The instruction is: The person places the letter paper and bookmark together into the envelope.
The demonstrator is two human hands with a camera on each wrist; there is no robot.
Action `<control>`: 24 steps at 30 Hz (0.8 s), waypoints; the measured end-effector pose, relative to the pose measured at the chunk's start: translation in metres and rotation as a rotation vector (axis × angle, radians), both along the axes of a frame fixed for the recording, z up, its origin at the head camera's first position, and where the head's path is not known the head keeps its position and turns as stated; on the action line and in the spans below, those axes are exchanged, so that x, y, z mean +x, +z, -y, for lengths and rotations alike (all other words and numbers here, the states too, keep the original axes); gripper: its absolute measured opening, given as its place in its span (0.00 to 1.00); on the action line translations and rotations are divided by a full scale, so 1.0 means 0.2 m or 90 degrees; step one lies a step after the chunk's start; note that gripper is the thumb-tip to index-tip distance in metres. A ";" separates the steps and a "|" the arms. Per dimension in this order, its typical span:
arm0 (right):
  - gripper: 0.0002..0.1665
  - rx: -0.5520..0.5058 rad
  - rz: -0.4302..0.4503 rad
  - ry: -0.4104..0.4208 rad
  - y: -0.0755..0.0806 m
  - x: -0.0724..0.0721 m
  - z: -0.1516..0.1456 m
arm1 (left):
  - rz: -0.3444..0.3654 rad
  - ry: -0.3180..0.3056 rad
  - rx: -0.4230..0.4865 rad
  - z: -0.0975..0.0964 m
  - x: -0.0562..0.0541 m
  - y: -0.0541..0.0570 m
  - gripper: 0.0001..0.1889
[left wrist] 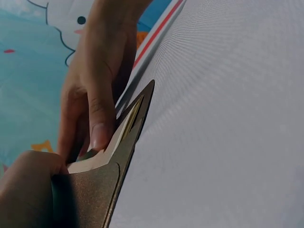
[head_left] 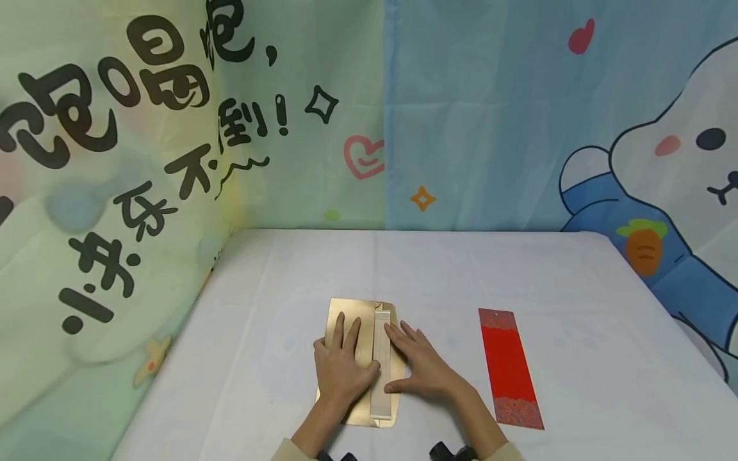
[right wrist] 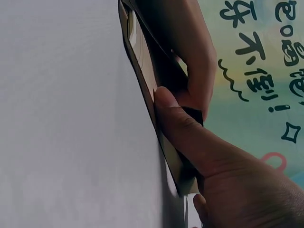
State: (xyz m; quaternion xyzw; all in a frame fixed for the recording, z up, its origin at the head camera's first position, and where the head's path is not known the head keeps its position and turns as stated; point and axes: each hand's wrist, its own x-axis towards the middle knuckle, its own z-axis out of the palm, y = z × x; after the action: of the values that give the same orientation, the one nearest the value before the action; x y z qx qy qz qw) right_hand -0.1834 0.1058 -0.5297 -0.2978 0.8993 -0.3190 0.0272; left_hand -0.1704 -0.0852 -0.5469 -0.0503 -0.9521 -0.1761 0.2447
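Observation:
A gold folded card sleeve (head_left: 353, 307) lies on the white-covered table, with a long cream strip (head_left: 380, 404) along its length. My left hand (head_left: 341, 371) rests on the gold panel left of the strip, fingers extended away from me and thumb by the strip. From the right, my right hand (head_left: 425, 370) touches the strip's right side with spread fingertips and thumb. In the right wrist view, the thumb of the right hand (right wrist: 223, 156) presses on the flat piece. Layered edges of the gold sleeve (left wrist: 99, 194) show in the left wrist view; the left palm hides part of it.
To the right, apart from both hands, a red strip (head_left: 510, 365) with patterned ends lies on the white tablecloth (head_left: 277, 288). Printed cloth hangings (head_left: 461, 115) stand behind the table and along its left side.

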 end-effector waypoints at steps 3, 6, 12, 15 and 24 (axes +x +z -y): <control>0.64 0.016 -0.022 0.022 -0.01 -0.02 0.03 | -0.003 -0.002 -0.004 0.00 0.00 0.00 0.41; 0.64 0.030 -0.028 0.017 -0.01 -0.02 0.05 | 0.001 -0.002 -0.006 0.00 0.00 0.00 0.41; 0.63 0.020 -0.039 0.013 -0.01 -0.01 0.06 | -0.002 0.001 -0.011 0.01 0.00 0.00 0.41; 0.63 0.022 -0.048 0.010 -0.01 -0.01 0.06 | -0.009 -0.001 -0.013 0.01 0.00 0.00 0.41; 0.65 0.047 -0.048 -0.008 -0.02 0.00 0.06 | -0.007 -0.005 -0.013 0.01 0.01 0.01 0.41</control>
State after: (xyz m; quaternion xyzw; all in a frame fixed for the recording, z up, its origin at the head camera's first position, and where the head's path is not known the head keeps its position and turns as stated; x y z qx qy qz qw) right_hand -0.1833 0.0933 -0.5338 -0.3031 0.9126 -0.2744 0.0019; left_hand -0.1688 -0.0869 -0.5446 -0.0576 -0.9522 -0.1675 0.2489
